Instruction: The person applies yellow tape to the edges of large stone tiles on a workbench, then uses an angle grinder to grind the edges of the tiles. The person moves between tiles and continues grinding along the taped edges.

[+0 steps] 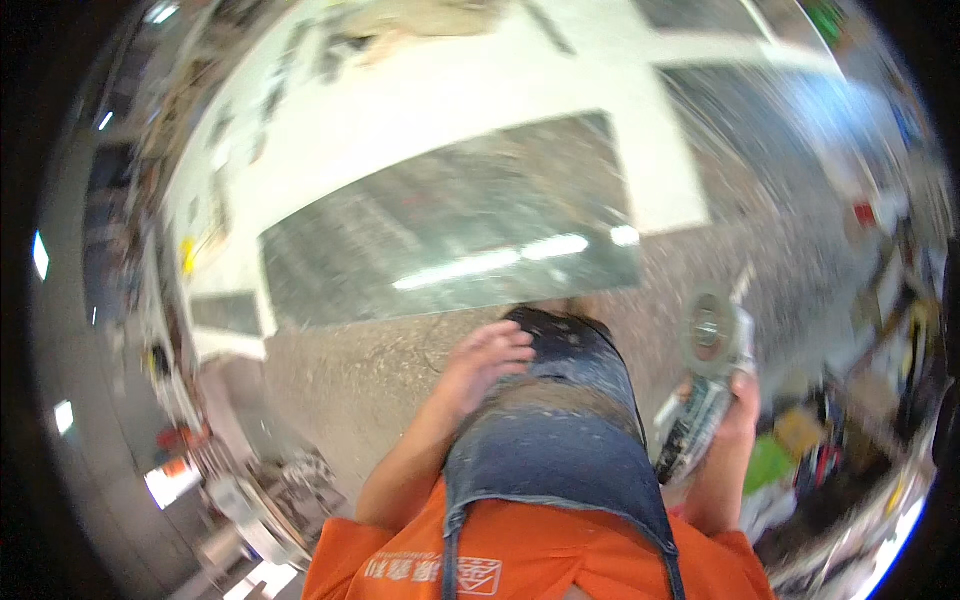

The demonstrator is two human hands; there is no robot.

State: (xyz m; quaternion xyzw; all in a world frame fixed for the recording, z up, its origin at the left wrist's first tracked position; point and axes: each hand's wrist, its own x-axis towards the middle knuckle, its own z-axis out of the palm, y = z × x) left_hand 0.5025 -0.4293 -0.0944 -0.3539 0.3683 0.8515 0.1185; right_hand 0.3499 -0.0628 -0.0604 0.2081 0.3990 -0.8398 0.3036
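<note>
My right hand (738, 405) grips an angle grinder (705, 385) at my right side, its round disc (707, 328) pointing forward and up. My left hand (482, 365) hangs with the fingers loosely apart and holds nothing; it rests against the dusty denim apron (560, 430) that I wear over an orange shirt (520, 560). In front of me a large dark polished stone slab (450, 230) lies flat on a white work surface (420, 110). The whole picture is blurred by motion.
The floor (340, 380) between me and the slab is grey and covered with dust. Machinery and clutter (260, 500) stand at the lower left. Boxes, a green item (768, 462) and assorted tools crowd the right side (880, 330).
</note>
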